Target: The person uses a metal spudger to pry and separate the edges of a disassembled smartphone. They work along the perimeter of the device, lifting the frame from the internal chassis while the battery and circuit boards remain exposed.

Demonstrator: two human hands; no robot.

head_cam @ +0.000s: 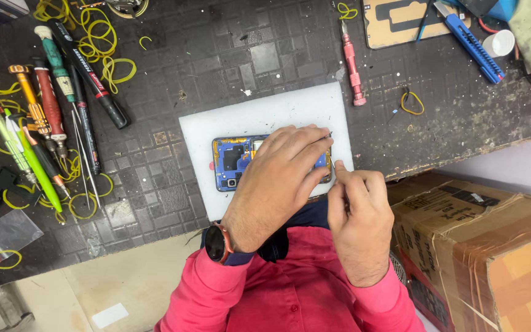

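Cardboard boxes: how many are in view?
1. The cardboard box stands at the right, below the table edge, beside the right hand. Others may be hidden.

Pink buttoned shirt, long sleeves; dark round wristwatch [217, 242].

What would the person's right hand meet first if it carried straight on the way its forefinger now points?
Most likely the opened blue phone: the right hand points its forefinger at the phone's near end, where the left hand presses down. Contact is too close to tell.
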